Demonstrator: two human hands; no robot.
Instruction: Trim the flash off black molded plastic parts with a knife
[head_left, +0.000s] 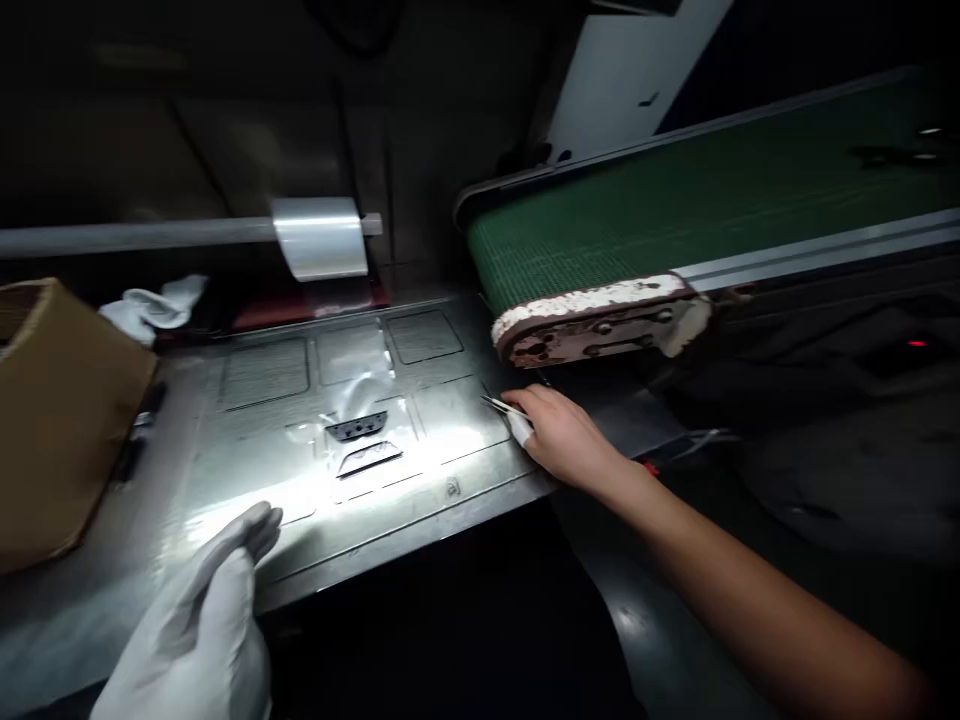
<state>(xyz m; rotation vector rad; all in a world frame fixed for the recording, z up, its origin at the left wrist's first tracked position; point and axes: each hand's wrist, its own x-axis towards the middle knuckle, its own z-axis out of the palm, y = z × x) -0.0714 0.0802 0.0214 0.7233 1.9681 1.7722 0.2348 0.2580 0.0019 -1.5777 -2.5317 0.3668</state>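
My right hand (pixel 559 430), bare but for a white cover on a fingertip, is closed on a pair of thin tweezers (pixel 499 405) at the right end of the metal plate (pixel 465 405). The tweezers point left, with nothing visible between their tips. My left hand (pixel 214 620), in a white glove, is at the plate's front left edge with fingers stretched out, holding nothing. Between the hands, a small dark part with holes (pixel 358 427) lies on the plate beside clear film (pixel 367 393). Just in front of it is a dark-edged trapezoid shape (pixel 370 459).
A cardboard box (pixel 64 430) stands at the left. Behind the plate are a film roll (pixel 321 238) on a horizontal bar and a crumpled white cloth (pixel 157 308). A green conveyor belt (pixel 675 210) runs off to the right, its rusty end bracket (pixel 600 325) close to my right hand.
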